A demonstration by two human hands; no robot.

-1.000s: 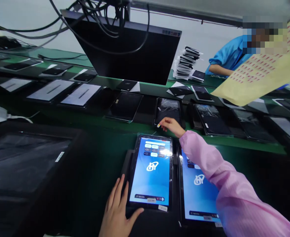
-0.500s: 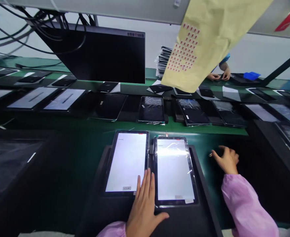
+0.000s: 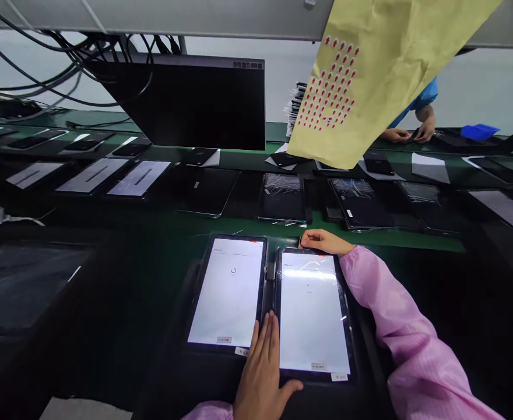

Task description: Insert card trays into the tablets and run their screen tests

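Observation:
Two tablets with lit white screens lie side by side in front of me, the left tablet and the right tablet. Each screen shows a small loading mark. My left hand lies flat with fingers stretched out over the gap between them, touching their lower inner edges. Reaching past the right tablet's right side, my right hand is at its top edge, fingers pinched together at a small piece that is too small to make out.
Behind stand a dark monitor and a hanging yellow sheet with red arrow stickers. Rows of tablets, such as a film-covered one, line the green bench. Across it, another person's hands work near a blue item.
My right hand has moved left from beside the tablets to the right tablet's top edge. Loading marks now show on both screens. My left hand stays between the tablets.

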